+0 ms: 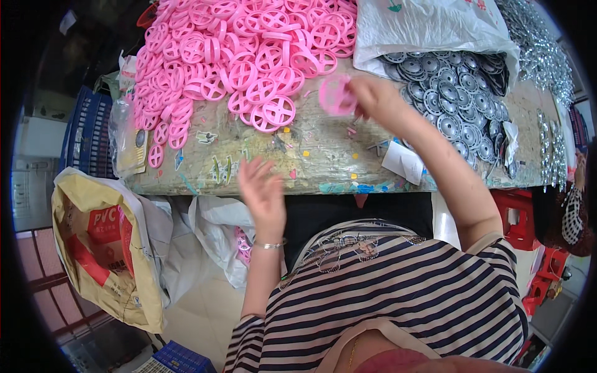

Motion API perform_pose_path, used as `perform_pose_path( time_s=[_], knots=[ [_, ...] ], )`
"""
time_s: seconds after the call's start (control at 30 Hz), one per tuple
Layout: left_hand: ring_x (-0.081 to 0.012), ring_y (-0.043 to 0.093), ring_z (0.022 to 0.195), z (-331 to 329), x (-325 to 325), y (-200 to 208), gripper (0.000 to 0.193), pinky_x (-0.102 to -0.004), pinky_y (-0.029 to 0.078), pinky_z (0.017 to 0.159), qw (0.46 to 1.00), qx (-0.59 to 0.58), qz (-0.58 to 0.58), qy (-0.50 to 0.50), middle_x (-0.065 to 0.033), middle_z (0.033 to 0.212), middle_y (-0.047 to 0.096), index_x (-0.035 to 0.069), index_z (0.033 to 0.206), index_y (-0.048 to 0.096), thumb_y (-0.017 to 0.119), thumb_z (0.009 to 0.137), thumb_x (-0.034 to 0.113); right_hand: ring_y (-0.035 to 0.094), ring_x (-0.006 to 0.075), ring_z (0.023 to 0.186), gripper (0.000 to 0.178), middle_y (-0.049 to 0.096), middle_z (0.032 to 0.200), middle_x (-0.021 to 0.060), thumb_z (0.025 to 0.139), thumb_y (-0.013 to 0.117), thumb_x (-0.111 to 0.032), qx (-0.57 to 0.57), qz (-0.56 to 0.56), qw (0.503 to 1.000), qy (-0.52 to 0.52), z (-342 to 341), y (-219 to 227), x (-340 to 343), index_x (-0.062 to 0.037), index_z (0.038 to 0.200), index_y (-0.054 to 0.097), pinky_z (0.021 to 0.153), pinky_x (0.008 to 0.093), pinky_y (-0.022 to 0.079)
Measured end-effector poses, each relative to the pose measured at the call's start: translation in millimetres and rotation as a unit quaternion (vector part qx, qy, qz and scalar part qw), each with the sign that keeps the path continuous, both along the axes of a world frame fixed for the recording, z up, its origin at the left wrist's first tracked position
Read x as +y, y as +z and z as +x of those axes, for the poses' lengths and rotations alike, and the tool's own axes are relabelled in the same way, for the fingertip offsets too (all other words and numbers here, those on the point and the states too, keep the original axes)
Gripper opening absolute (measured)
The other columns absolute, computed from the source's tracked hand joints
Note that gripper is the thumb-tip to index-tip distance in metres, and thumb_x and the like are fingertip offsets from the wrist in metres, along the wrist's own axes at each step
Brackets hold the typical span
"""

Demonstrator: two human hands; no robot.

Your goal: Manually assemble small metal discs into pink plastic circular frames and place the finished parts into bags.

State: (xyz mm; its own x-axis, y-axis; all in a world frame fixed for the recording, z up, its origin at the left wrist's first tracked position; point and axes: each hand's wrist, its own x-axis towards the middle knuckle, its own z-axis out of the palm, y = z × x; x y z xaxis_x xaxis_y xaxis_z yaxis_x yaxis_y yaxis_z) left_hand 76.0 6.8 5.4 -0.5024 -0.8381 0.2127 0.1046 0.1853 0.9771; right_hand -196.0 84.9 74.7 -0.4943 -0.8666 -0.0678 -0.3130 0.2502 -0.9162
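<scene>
so, right fingers clamp a round pink wheel, its openwork middle blurred, left fingers apart

The stained worktop leaves passage front-centre; heaped pink spoked plastic rings block back-left, dark-grey round discs right.

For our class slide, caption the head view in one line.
Right hand holds a pink ring between heaped rings and dark discs; left hand open near the table edge.

My right hand and its pink ring blur; the upper edge cuts off the pink pile.
</scene>
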Motion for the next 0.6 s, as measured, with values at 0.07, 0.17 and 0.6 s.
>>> perform_pose_path(
  time_s=[0.07, 0.17, 0.6],
  knots=[
    [-0.0244, 0.049, 0.119, -46.7, 13.9, 17.7, 0.074, -0.0357, 0.046, 0.094, 0.982, 0.097, 0.112, -0.121, -0.0188, 0.139, 0.037, 0.006, 0.147, 0.006, 0.053, 0.091, 0.001, 0.061, 0.0173, 0.071, 0.032, 0.064, 0.084, 0.0125, 0.098, 0.042, -0.024, 0.061, 0.017, 0.995, 0.078, 30.2, -5.3, 21.0, 0.0017, 0.103, 0.06, 0.067, 0.0318, 0.049],
    [-0.018, 0.058, 0.105, -80.1, 19.1, 10.9, 0.054, -0.0327, 0.053, 0.085, 0.957, 0.072, 0.221, -0.173, -0.0136, 0.125, 0.051, 0.003, 0.14, 0.029, 0.054, 0.093, 0.003, 0.064, 0.0236, 0.086, 0.026, 0.066, 0.092, 0.0144, 0.095, 0.047, -0.02, 0.089, -0.003, 0.992, 0.088, 44.0, -11.8, 40.9, -0.0014, 0.108, 0.061, 0.079, 0.0328, 0.049],
    [-0.0206, 0.062, 0.101, -83.2, 8.3, -2.3, 0.034, -0.0348, 0.057, 0.083, 0.925, 0.057, 0.316, -0.203, -0.0115, 0.116, 0.056, -0.002, 0.129, 0.043, 0.045, 0.099, 0.012, 0.047, 0.0426, 0.113, 0.06, 0.049, 0.129, 0.0166, 0.081, 0.066, -0.036, 0.47, 0.147, 0.854, -0.167, -144.4, -57.2, 5.2, -0.0065, 0.13, 0.047, 0.095, 0.0472, 0.042]
  ],
)
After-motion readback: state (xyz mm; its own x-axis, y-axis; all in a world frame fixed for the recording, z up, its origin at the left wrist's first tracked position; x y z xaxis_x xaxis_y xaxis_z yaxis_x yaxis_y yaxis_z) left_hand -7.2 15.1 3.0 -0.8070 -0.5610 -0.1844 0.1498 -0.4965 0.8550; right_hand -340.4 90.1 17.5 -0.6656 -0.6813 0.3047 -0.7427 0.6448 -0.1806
